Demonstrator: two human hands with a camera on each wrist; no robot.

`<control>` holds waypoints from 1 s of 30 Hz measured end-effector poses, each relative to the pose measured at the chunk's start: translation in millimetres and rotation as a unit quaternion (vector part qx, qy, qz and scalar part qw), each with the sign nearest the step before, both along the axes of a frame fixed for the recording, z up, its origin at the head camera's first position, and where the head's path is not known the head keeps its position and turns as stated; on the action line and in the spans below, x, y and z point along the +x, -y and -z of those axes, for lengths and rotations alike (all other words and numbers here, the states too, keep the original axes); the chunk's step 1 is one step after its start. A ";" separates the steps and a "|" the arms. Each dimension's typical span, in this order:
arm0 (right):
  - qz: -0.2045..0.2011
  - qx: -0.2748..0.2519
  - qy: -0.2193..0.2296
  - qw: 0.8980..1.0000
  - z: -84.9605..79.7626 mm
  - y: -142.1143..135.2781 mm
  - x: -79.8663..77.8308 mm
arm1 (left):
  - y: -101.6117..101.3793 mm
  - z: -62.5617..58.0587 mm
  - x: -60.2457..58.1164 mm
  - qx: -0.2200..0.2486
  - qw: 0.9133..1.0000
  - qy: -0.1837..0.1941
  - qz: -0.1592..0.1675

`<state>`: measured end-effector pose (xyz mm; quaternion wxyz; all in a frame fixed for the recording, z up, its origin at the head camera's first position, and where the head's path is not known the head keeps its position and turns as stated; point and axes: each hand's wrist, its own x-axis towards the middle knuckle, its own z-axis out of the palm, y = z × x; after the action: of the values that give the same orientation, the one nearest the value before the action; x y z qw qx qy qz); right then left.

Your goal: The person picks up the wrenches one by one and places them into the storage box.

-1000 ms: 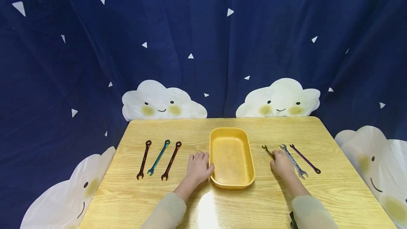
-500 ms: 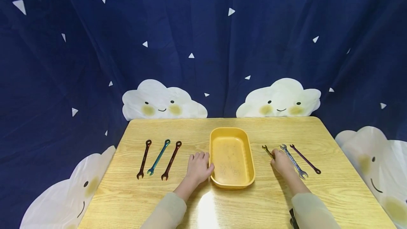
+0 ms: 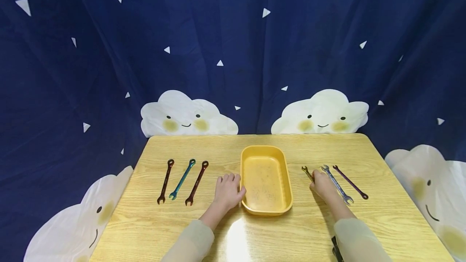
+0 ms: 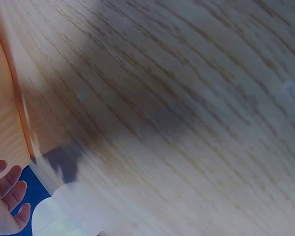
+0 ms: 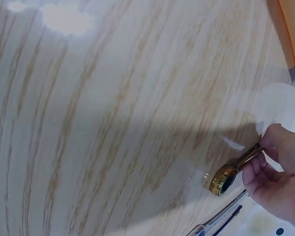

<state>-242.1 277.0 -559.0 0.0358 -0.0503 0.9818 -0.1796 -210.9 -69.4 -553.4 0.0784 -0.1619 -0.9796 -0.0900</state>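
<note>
Right of the yellow tray (image 3: pixel 265 209), my right hand (image 3: pixel 323 185) pinches a gold combination wrench (image 3: pixel 307 173) between thumb and fingers. Its ring end (image 5: pixel 223 181) sticks out of the hand in the right wrist view, just above the tabletop or on it; I cannot tell which. A silver open-end wrench (image 3: pixel 336 184) and a slim purple wrench (image 3: pixel 350 182) lie just right of that hand. My left hand (image 3: pixel 227 191) is at the tray's left side, its thumb at the rim and its fingers loosely bent, as the left wrist view shows (image 4: pixel 10 199).
On the table's left part lie a dark red wrench (image 3: pixel 165 182), a teal wrench (image 3: pixel 182 179) and another dark red wrench (image 3: pixel 197 183). The wooden table (image 3: pixel 284 237) ends at a dark blue curtain (image 3: pixel 247 51) with white clouds.
</note>
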 end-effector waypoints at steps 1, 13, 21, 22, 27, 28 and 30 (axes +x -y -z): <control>0.000 -0.001 0.002 1.000 -0.9 0.3 0.3 | -0.1 0.0 0.0 0.000 1.000 -0.001 0.000; 0.006 -0.007 -0.011 1.000 1.3 -2.0 2.6 | -1.3 -1.6 0.0 -0.002 1.000 0.008 -0.002; 0.016 -0.015 -0.005 1.000 2.4 -2.5 1.1 | -0.6 -1.5 -0.2 0.007 1.000 0.005 -0.006; 0.018 -0.016 -0.002 1.000 1.9 -2.1 0.9 | -0.5 -1.3 -0.2 0.007 1.000 0.004 -0.007; 0.029 -0.021 0.003 0.999 0.6 -1.9 0.2 | -0.5 -0.5 -0.1 0.009 1.000 0.005 -0.010; 0.031 -0.023 0.001 0.999 0.0 -2.0 0.2 | -0.6 -0.5 0.0 0.009 1.000 0.007 -0.011; 0.033 -0.029 -0.004 0.999 -2.0 -1.4 1.2 | -0.8 -0.6 0.0 0.008 1.000 0.009 -0.011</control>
<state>-240.9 278.4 -557.0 0.0250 -0.0199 0.9774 -0.2091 -210.9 -68.6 -552.8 0.0719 -0.1499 -0.9811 -0.0984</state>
